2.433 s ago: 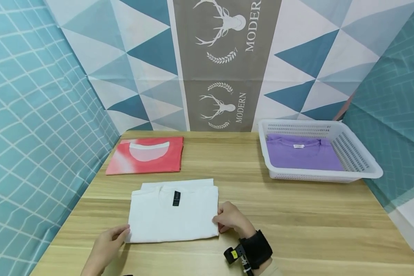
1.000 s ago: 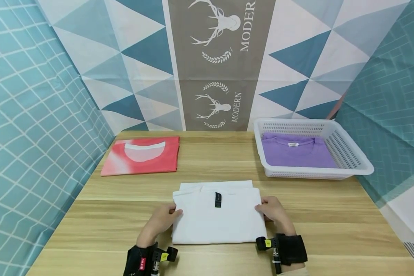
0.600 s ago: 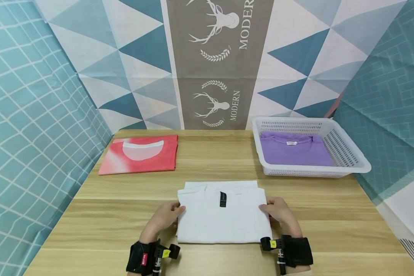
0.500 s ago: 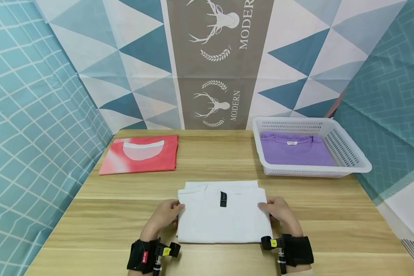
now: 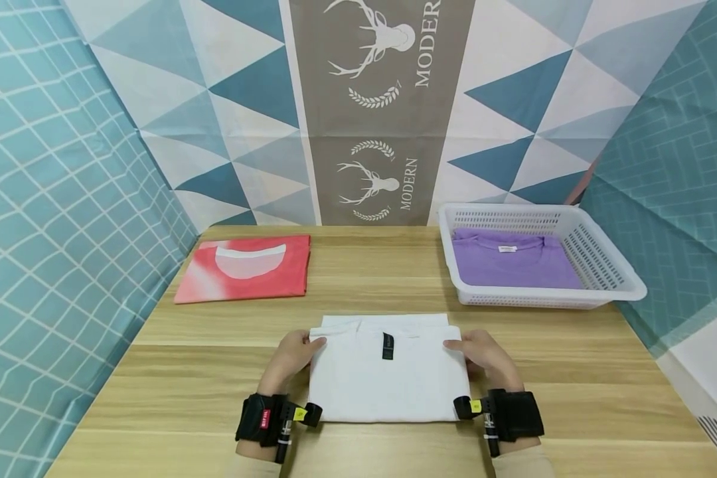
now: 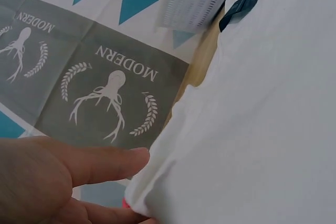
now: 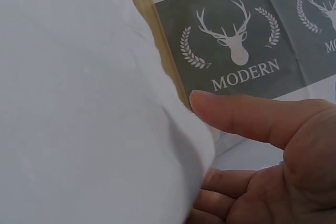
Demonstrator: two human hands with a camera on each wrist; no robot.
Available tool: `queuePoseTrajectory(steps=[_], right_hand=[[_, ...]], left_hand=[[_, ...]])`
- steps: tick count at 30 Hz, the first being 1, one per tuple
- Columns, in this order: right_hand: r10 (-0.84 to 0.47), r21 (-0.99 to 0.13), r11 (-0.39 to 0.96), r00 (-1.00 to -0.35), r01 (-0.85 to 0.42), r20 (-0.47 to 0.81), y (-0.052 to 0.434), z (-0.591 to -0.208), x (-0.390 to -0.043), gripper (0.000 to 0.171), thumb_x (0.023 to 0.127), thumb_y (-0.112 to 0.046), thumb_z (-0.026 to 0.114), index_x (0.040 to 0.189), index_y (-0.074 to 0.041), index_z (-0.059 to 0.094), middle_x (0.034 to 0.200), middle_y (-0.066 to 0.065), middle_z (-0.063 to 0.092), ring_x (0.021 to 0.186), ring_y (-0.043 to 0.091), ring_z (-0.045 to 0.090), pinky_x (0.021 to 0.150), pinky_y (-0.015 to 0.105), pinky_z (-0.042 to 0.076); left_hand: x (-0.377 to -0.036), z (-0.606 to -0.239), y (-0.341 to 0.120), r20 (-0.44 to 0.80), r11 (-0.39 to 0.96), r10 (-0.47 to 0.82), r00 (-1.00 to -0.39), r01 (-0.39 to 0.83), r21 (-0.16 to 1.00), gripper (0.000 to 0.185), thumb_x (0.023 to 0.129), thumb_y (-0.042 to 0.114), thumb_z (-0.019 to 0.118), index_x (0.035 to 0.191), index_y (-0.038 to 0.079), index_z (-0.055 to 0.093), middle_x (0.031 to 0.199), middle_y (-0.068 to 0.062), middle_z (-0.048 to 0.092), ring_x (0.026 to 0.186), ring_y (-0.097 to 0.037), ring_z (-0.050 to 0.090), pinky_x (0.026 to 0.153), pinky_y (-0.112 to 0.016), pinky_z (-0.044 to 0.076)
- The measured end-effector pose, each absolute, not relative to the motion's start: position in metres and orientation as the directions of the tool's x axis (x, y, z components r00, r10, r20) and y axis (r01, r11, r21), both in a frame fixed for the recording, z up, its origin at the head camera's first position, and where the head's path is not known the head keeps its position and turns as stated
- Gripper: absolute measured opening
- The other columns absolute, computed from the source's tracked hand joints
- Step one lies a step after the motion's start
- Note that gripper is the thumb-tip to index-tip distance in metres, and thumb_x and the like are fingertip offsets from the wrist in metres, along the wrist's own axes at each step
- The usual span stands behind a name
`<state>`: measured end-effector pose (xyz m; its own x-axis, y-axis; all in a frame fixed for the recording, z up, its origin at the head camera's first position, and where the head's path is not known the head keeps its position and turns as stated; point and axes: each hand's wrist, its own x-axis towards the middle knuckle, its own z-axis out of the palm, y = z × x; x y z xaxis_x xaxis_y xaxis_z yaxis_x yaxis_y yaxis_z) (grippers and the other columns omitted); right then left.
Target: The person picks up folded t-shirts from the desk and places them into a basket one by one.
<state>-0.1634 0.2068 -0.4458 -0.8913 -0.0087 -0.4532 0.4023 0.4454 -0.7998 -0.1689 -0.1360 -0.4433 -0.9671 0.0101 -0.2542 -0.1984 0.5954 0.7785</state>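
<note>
A folded white T-shirt (image 5: 388, 385) with a black neck label (image 5: 388, 346) lies at the front middle of the wooden table. My left hand (image 5: 289, 358) holds its left edge near the collar, thumb on top and the other fingers partly hidden below. On the opposite edge my right hand (image 5: 486, 355) grips in the same way. In the left wrist view the thumb (image 6: 113, 164) meets the edge of the white cloth. The right wrist view shows the other thumb (image 7: 236, 116) at the cloth's edge, with curled fingers beneath it.
A folded red T-shirt (image 5: 247, 285) lies at the table's back left. At the back right stands a white plastic basket (image 5: 532, 297) with a folded purple T-shirt (image 5: 514, 269) inside. Patterned cloth walls (image 5: 376, 113) rise behind and beside the table (image 5: 179, 372).
The white T-shirt has moved right, from the left to the middle, with both hands at its sides. Over the last half second the hands have shifted up its edges toward the collar.
</note>
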Motion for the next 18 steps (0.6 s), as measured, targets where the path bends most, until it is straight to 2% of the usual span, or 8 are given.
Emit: queuePoseTrajectory(steps=[2,4,6,8,11,13,18], right_hand=[[-0.008,-0.807,0.442,-0.898,0.391,-0.439,0.205,-0.447,-0.165,0.034,0.092,-0.018,0.059,0.108,0.012,0.062,0.085,0.01,0.065,0.071,0.015,0.06,0.065,0.03,0.052],[0.004,-0.81,0.438,-0.902,0.389,-0.431,0.204,-0.449,-0.167,0.035,0.091,-0.014,0.059,0.112,0.014,0.06,0.086,0.011,0.065,0.07,0.016,0.06,0.064,0.03,0.052],[0.02,-0.811,0.433,-0.904,0.393,-0.427,0.202,-0.451,-0.168,0.034,0.09,-0.012,0.06,0.109,0.016,0.059,0.082,0.01,0.064,0.068,0.016,0.059,0.061,0.03,0.051],[0.033,-0.808,0.432,-0.902,0.401,-0.43,0.201,-0.453,-0.168,0.031,0.09,-0.011,0.06,0.106,0.016,0.058,0.078,0.008,0.061,0.066,0.016,0.057,0.06,0.029,0.05],[0.042,-0.805,0.433,-0.901,0.406,-0.432,0.2,-0.454,-0.168,0.032,0.09,-0.01,0.059,0.108,0.016,0.056,0.082,0.01,0.06,0.069,0.017,0.056,0.061,0.029,0.049],[0.039,-0.808,0.431,-0.902,0.403,-0.429,0.199,-0.455,-0.169,0.035,0.091,-0.01,0.058,0.113,0.017,0.055,0.091,0.016,0.062,0.076,0.02,0.058,0.065,0.029,0.05],[0.028,-0.822,0.416,-0.909,0.389,-0.416,0.197,-0.457,-0.169,0.043,0.093,-0.01,0.056,0.125,0.018,0.05,0.119,0.031,0.057,0.097,0.029,0.06,0.08,0.035,0.051]], left_hand=[[-0.171,-0.443,-0.133,-0.25,0.602,0.014,-0.968,-0.192,0.775,0.026,0.095,0.019,0.058,0.079,0.0,0.055,0.066,-0.006,0.05,0.059,-0.014,0.043,0.055,-0.026,0.036],[-0.172,-0.443,-0.13,-0.245,0.611,0.02,-0.969,-0.182,0.77,0.025,0.095,0.018,0.058,0.095,-0.007,0.062,0.083,-0.016,0.062,0.07,-0.017,0.05,0.062,-0.029,0.044],[-0.173,-0.443,-0.127,-0.227,0.631,0.031,-0.973,-0.157,0.76,0.032,0.095,0.017,0.058,0.111,-0.01,0.062,0.107,-0.024,0.066,0.084,-0.021,0.056,0.074,-0.034,0.051],[-0.174,-0.445,-0.125,-0.226,0.648,0.027,-0.974,-0.155,0.746,0.034,0.095,0.017,0.058,0.115,-0.011,0.061,0.117,-0.028,0.064,0.094,-0.025,0.061,0.083,-0.041,0.053],[-0.175,-0.447,-0.123,-0.233,0.668,0.019,-0.972,-0.161,0.726,0.038,0.094,0.016,0.059,0.12,-0.012,0.058,0.124,-0.031,0.06,0.108,-0.036,0.062,0.092,-0.05,0.051],[-0.175,-0.448,-0.123,-0.248,0.671,0.015,-0.969,-0.174,0.721,0.04,0.094,0.016,0.059,0.122,-0.013,0.056,0.127,-0.033,0.058,0.115,-0.041,0.059,0.095,-0.052,0.049],[-0.175,-0.45,-0.123,-0.253,0.666,0.026,-0.967,-0.172,0.726,0.039,0.095,0.015,0.058,0.123,-0.011,0.056,0.129,-0.032,0.057,0.119,-0.043,0.057,0.098,-0.054,0.047]])
